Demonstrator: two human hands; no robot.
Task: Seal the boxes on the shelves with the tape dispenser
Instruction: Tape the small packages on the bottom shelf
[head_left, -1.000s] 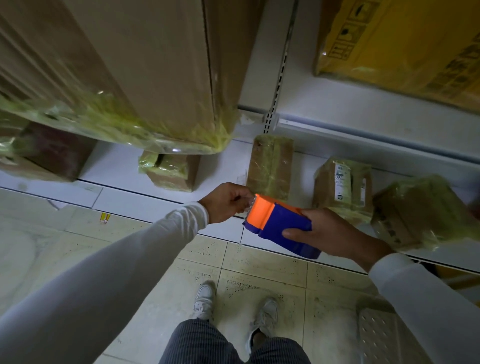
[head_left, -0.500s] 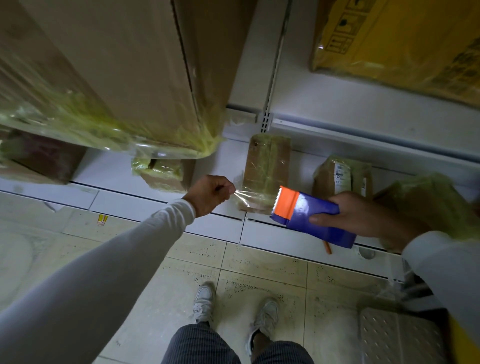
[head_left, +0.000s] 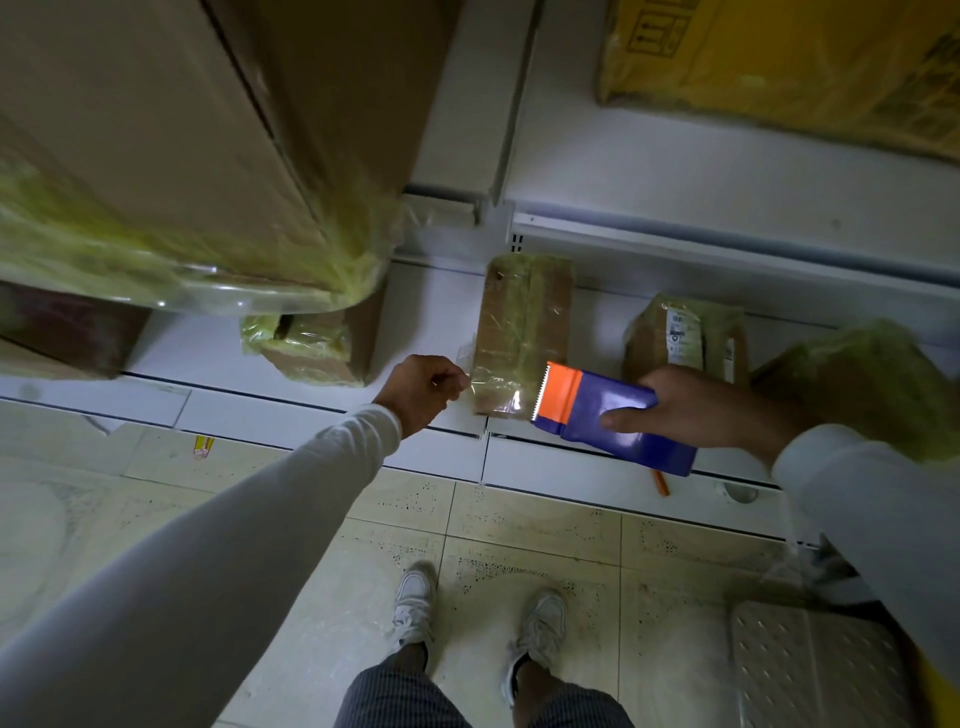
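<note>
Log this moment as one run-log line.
phase: tape drawn out | left hand: pinches clear tape end | right hand: grips blue-and-orange tape dispenser | tape: stretched between hands, in front of upright box on bottom shelf

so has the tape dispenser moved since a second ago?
Yes. The tape dispenser in the right hand shifted right, away from the left hand, off the upright box toward the labelled box.

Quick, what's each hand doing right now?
Left hand: closed, pinching the free end of the clear tape.
Right hand: closed around the blue and orange tape dispenser.
</note>
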